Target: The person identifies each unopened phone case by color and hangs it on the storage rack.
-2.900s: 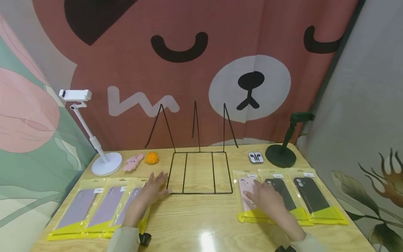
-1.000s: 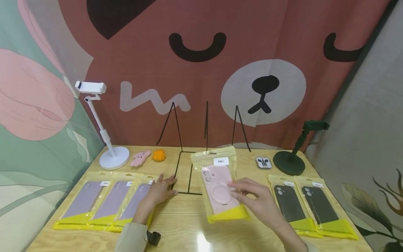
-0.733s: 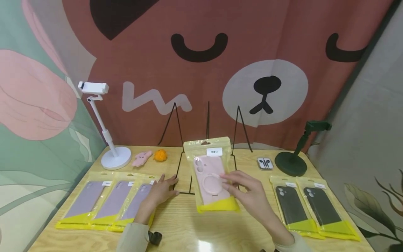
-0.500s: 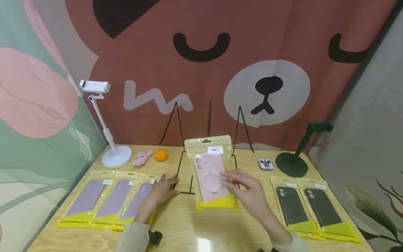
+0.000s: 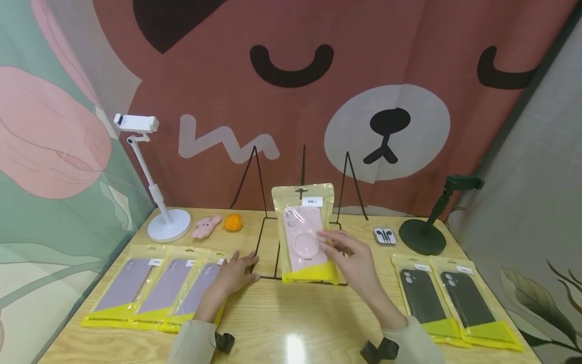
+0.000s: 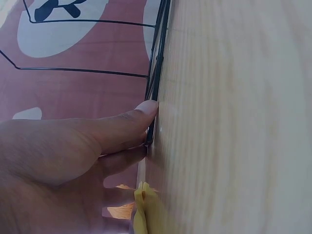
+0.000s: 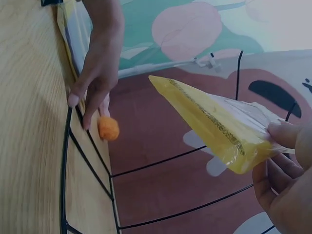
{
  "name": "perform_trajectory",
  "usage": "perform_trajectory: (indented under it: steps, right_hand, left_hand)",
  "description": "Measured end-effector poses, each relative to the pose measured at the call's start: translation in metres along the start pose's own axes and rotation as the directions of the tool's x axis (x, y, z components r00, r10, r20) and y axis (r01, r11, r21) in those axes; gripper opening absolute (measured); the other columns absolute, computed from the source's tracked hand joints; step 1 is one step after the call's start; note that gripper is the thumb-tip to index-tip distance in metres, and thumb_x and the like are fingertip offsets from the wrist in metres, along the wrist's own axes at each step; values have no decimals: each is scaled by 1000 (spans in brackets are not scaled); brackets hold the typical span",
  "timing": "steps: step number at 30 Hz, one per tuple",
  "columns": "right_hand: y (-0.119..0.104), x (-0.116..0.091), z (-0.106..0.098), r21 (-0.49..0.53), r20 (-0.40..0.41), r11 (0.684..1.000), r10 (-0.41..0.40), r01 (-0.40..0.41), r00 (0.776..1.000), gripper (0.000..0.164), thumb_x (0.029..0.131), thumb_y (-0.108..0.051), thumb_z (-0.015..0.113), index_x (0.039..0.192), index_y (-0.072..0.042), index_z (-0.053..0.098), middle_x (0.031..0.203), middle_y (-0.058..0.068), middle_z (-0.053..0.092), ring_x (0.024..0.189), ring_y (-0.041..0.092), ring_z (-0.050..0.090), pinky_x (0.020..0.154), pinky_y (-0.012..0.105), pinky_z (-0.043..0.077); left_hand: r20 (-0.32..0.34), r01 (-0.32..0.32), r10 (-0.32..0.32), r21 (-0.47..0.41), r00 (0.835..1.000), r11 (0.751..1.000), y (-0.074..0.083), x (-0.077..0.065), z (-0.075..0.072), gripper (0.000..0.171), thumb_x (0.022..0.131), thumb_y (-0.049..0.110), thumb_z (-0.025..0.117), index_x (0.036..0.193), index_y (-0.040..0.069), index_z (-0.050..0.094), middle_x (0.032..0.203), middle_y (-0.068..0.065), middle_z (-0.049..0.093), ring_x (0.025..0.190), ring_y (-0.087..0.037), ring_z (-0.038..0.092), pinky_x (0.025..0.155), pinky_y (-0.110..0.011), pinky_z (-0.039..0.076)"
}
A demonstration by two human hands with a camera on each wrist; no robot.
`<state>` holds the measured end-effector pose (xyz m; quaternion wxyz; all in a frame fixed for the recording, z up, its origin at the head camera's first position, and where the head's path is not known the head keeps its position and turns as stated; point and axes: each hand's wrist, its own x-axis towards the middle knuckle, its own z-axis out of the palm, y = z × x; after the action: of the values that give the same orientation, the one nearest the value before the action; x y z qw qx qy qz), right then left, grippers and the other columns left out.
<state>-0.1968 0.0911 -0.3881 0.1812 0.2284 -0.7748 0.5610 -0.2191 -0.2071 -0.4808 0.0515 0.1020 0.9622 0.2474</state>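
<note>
Pink phone case in a clear, yellow-bottomed plastic pouch, centre frame, is pinched by your right hand; your left hand, fingers apart, touches a black wire rack.

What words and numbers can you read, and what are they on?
"12", probably, ends the white label on the pink-case packet in the right hand; the characters before it are too blurred.
Dark print on that packet's yellow bottom: too blurred to read.
White labels on the purple-case packets and dark-case packets: too small to read.
</note>
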Motion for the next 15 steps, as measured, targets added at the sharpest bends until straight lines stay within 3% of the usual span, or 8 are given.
perform_trajectory:
  steps: [6,15]
  right_hand:
    - [23,39,4,-79,-1,997,9,-9,1000,27,92,-11,66,118,-16,70,107,4,70,76,14,61,59,21,46]
    - [59,90,8,-127,-20,991,34,-36,999,27,95,-10,61,119,-16,69,126,4,63,84,17,62,58,23,43]
  left_hand:
    - [3,0,0,-14,1000,1000,0,-1,-2,52,89,23,69,137,6,54,149,-10,40,139,-50,21,106,-71,13]
    - [5,13,-13,-19,1000,1000,0,-1,0,53,89,24,69,137,7,54,150,-8,40,140,-48,20,107,-70,13]
